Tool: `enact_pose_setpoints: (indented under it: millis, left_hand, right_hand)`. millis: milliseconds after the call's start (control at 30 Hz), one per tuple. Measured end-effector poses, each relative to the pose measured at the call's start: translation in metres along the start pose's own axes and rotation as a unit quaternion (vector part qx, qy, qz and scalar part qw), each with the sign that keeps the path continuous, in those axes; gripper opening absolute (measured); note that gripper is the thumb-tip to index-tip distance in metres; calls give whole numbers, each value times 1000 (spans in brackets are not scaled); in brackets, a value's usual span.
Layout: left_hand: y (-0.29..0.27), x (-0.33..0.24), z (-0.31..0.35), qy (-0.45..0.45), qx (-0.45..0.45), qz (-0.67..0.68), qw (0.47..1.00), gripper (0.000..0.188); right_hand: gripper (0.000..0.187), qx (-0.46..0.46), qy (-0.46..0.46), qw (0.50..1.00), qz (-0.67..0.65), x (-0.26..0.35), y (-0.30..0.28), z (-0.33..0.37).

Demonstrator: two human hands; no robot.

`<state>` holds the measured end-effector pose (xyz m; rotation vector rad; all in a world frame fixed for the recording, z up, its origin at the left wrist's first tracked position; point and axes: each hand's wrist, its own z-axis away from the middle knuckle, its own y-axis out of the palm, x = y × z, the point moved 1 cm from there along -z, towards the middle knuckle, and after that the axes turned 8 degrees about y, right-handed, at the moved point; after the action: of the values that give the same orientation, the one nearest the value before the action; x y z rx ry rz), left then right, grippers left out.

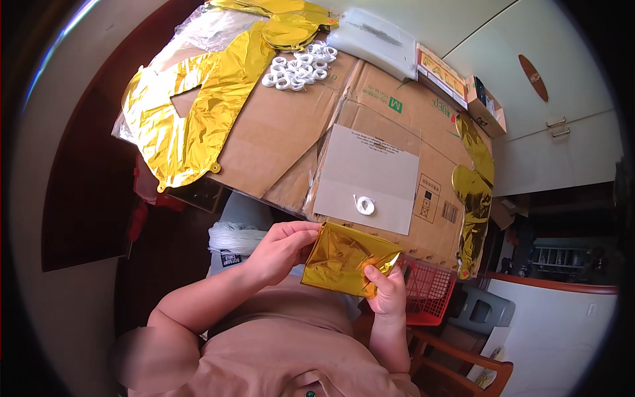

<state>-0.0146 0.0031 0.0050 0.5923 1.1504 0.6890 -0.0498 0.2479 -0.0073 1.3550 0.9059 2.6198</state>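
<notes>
A folded gold foil balloon point(344, 257) is held between both hands, just in front of the cardboard's near edge. My left hand point(281, 248) grips its left edge with the fingers curled over the top. My right hand point(385, 289) pinches its lower right corner with the thumb on top. Beyond it a grey card sheet point(367, 177) lies on the flattened cardboard box point(284, 126), with a small coil of white ribbon point(364, 205) on it.
A large flat gold foil balloon point(192, 112) lies at the left of the cardboard. A heap of white ribbon coils point(299, 68) sits at the back. More gold foil point(473, 198) hangs over the right edge. A red basket point(430, 288) stands below on the right.
</notes>
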Motion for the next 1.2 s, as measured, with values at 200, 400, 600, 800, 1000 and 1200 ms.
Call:
enact_pose_setpoints:
  millis: [200,400,600,800,1000,1200]
  left_hand:
    - [3,-7,0,46,3,-114,992,32]
    - [4,-13,2,59,37,-122,990,34]
    - [5,-18,3,75,42,-165,982,35]
    - [5,-20,0,67,28,-190,979,36]
    - [1,-26,-1,23,75,-108,991,40]
    - [2,-26,2,32,113,-92,989,46]
  right_hand:
    - [41,3,3,1000,10,-3,-5,0]
    - [39,4,8,1000,5,-2,-5,1]
    - [35,-8,11,1000,4,1,3,0]
    - [32,-20,7,1000,12,4,7,1]
    - [29,-10,11,1000,-11,6,7,2]
    - [47,30,16,999,-36,-2,-8,-1]
